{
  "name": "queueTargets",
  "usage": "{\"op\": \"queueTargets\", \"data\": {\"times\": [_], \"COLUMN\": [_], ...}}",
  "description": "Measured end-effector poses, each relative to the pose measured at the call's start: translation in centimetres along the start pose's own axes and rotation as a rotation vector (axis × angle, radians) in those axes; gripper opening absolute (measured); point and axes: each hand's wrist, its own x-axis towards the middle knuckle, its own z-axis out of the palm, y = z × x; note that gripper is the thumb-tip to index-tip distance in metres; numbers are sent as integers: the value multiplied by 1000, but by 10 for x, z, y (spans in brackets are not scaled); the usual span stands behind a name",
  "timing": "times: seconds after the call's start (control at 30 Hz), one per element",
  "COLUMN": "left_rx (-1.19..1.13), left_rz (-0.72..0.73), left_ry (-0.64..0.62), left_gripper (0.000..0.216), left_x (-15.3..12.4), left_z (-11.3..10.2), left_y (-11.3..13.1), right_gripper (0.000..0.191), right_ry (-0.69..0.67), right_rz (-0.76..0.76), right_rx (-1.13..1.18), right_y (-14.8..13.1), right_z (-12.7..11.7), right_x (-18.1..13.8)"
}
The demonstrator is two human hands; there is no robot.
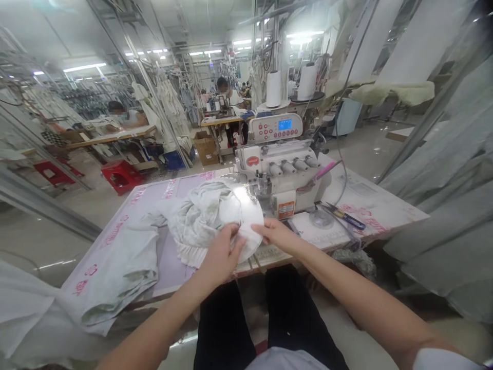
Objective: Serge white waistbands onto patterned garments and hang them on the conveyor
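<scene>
A pale grey-white garment (198, 216) lies bunched on the table in front of an overlock sewing machine (254, 159). Its flat white edge curves under the lit needle area, where the presser foot is hard to make out. My left hand (225, 252) is closed on the fabric near this edge, thumb and fingers gripping it. Just to its right, my right hand (275, 234) pinches the rim of the same white part between thumb and fingers. A sleeve-like length of pale cloth (133, 262) trails left over the table.
Thread snips (348, 217) lie on the table (396, 210) right of the machine. Two white thread cones (273, 88) stand behind it. Pale fabric (454, 216) hangs at the right. Beyond are red stools (121, 176), a cardboard box (206, 148) and people at other machines.
</scene>
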Motion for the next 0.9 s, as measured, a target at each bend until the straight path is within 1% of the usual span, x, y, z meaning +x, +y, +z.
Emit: {"op": "queueTargets", "data": {"times": [0.03, 0.07, 0.1, 0.17, 0.23, 0.27, 0.3, 0.37, 0.43, 0.47, 0.53, 0.6, 0.63, 0.7, 0.77, 0.83, 0.9], "left_rx": [-29, -29, 2, 137, 287, 344, 384, 428, 418, 389, 299, 226, 209, 199, 176, 140, 137], "left_rz": [-37, -45, -16, 133, 299, 345, 362, 340, 297, 266, 165, 59, 30, 45, 117, 192, 176], "left_ry": [-41, -72, -87, -83, -71, -58, -28, 84, 227, 271, 284, 233, 197, 129, 35, -83, -155], "left_gripper": [29, 28, 29, 33, 30, 26, 21, 17, 18, 19, 20, 22, 23, 24, 22, 22, 23], "left_x": [-1, -2, -3, -5, -8, -10, -11, -11, -13, -14, -20, -28, -31, -33, -31, -26, -19], "left_z": [0, -2, -6, -17, -27, -30, -31, -29, -21, -16, -6, 2, 4, 4, 1, -2, -3], "left_y": [0, 0, 0, 6, 14, 18, 22, 24, 19, 14, 1, -16, -24, -33, -32, -23, -14], "right_gripper": [41, 41, 41, 41, 41, 41, 41, 40, 39, 38, 38, 37, 37, 37, 37, 38, 39], "right_ry": [-2, -5, -7, -6, 0, 5, 10, 22, 35, 40, 48, 55, 55, 45, 29, 23, 27], "right_rz": [3, 5, 6, 3, -2, -2, -2, 2, 7, 8, 8, 11, 15, 27, 34, 32, 26], "right_rx": [15, 28, 40, 64, 87, 97, 106, 121, 132, 137, 145, 147, 145, 138, 134, 133, 132], "right_y": [1, 3, 4, 6, 8, 8, 8, 9, 9, 9, 9, 10, 10, 11, 11, 12, 13], "right_z": [0, -1, -1, -2, -1, 0, 1, 2, 3, 3, 2, 2, 1, 0, -1, -1, -2], "right_x": [0, 0, 0, -1, -2, -2, -2, -2, -2, -2, -4, -4, -4, -4, -3, -2, -1]}}
